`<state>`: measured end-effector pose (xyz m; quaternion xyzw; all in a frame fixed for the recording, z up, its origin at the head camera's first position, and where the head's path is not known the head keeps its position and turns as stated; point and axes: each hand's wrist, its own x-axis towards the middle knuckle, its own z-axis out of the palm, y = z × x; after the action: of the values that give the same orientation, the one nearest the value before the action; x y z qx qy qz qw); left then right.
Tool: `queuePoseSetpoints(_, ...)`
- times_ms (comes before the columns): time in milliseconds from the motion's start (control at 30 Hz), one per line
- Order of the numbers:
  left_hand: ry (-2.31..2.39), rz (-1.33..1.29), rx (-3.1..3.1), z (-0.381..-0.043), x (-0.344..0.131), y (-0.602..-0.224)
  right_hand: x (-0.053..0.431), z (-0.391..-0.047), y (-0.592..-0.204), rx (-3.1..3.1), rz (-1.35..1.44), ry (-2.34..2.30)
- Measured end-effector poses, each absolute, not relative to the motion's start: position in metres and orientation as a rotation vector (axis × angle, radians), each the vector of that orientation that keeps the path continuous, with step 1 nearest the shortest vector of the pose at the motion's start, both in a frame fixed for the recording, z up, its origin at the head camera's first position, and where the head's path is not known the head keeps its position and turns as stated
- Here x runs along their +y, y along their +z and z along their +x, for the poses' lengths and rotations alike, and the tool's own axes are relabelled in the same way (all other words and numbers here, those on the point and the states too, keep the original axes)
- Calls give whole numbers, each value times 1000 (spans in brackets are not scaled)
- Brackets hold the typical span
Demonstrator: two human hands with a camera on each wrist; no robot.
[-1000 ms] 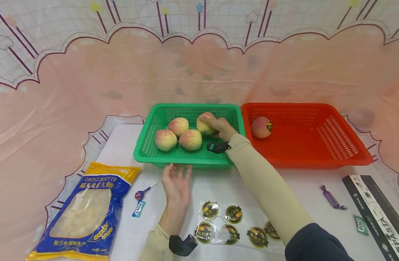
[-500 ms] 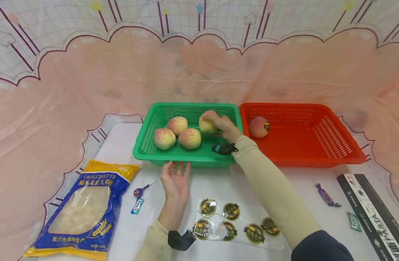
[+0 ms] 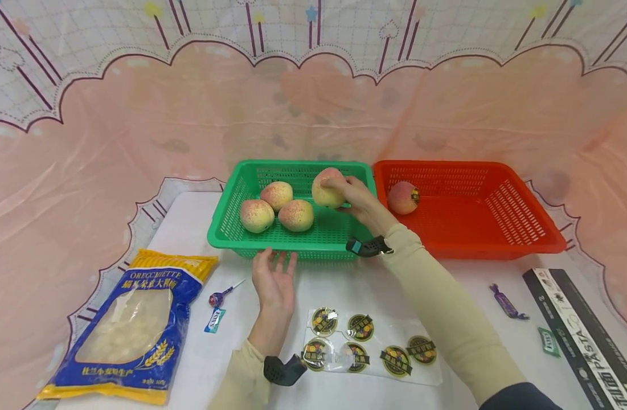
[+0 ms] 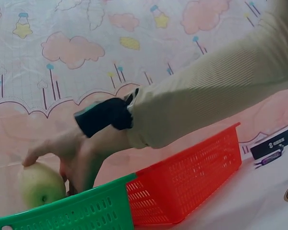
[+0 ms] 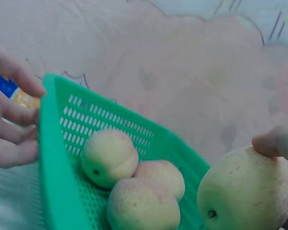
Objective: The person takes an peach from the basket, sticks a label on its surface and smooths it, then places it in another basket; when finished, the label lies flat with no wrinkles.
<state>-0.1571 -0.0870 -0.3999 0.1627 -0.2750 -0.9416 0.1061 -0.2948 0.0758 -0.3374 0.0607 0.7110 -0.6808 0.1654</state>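
My right hand (image 3: 361, 199) grips a pinkish-yellow peach (image 3: 327, 189) above the right part of the green basket (image 3: 272, 245). In the right wrist view the held peach (image 5: 245, 191) is close up, with the thumb on its top. Three more peaches (image 5: 144, 206) lie grouped in the basket's left half. My left hand (image 3: 275, 285), palm up with fingers nearly straight, touches the basket's front side with its fingertips. A peach with a dark round sticker (image 3: 402, 197) lies at the left end of the red basket (image 3: 498, 247), right beside the green one.
A blue-and-yellow orecchiette bag (image 3: 123, 330) lies at left, near a lollipop (image 3: 218, 298) and a mint packet (image 3: 214, 320). In front is a clear sheet of round stickers (image 3: 360, 327). At right lie a purple-wrapped candy (image 3: 507, 302), a green packet (image 3: 549, 341) and a black-and-white pasta box (image 3: 585, 341).
The right hand has lifted the peach up and slightly to the right, away from the others. The left hand stays at the green basket's front; the view has shifted slightly.
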Motion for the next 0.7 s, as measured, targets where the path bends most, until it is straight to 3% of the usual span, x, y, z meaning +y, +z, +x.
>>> queuePoseSetpoints(700,-2684,509,-912,-159,-85,-404,108,-216,-317,1974,-82,-1967)
